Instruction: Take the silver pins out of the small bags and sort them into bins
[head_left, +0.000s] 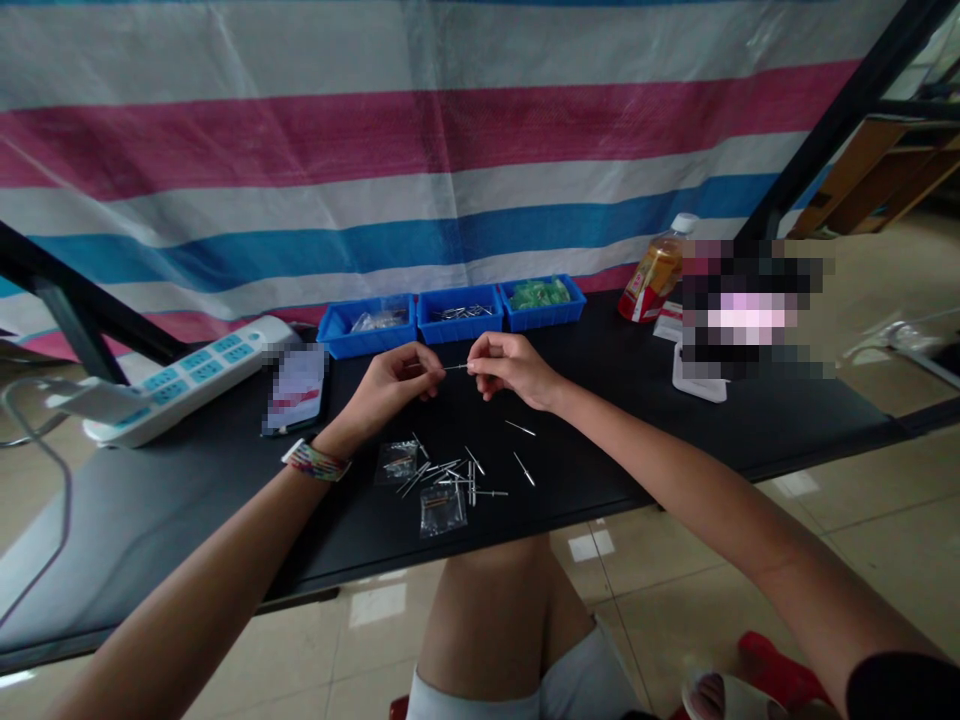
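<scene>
My left hand (397,388) and my right hand (517,370) meet above the black table, fingertips pinched. Between them stretches a thin silver blind rivet (456,367), its left end in my left fingers and its right end in my right fingers. Below the hands lies a loose pile of similar rivets (450,472), pointing many ways. Two small clear plastic bags lie at the pile: one bag (431,522) in front and another bag (386,475) at its left. Two single rivets, one rivet (520,428) nearer my right hand and one rivet (525,469) closer to the edge, lie apart.
Behind the hands stand three blue bins: the left bin (367,343) holds clear bags, the middle bin (459,328) metal pins, the right bin (546,317) green packets. A power strip (187,385) and phone (296,390) lie left; a bottle (651,275) stands right. A striped sheet (450,130) hangs behind.
</scene>
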